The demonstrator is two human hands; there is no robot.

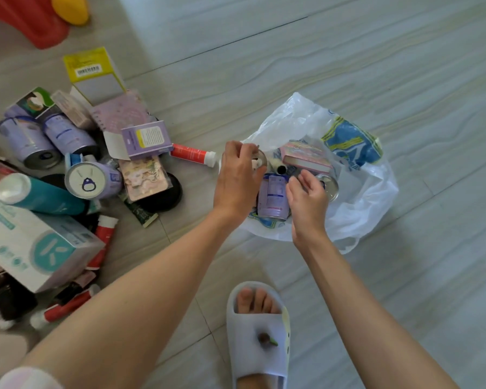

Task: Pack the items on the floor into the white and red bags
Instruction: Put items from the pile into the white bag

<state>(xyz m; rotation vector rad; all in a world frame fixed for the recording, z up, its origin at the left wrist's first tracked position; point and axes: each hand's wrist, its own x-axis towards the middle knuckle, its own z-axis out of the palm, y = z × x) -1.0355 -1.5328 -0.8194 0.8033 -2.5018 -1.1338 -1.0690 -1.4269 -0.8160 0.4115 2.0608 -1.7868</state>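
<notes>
The white bag point(356, 197) with blue print lies open on the floor at centre right. Inside it lie a purple can point(274, 196), a pink box point(303, 158) and a second can whose silver end point(331, 188) shows. My left hand point(239, 178) is at the bag's left rim, its fingers curled round the silver end of another can point(260, 159). My right hand point(306, 196) hovers over the bag with loosely curled fingers and holds nothing. A pile of items on the left holds purple cans point(93, 179), a teal bottle point(36, 196) and a tissue box point(36, 245).
A red tube point(192, 154) lies between the pile and the bag. More red tubes point(65, 307), notebooks and small boxes point(147, 140) are in the pile. A red stool point(25, 18) stands at top left. My slippered foot point(257, 332) is below the bag.
</notes>
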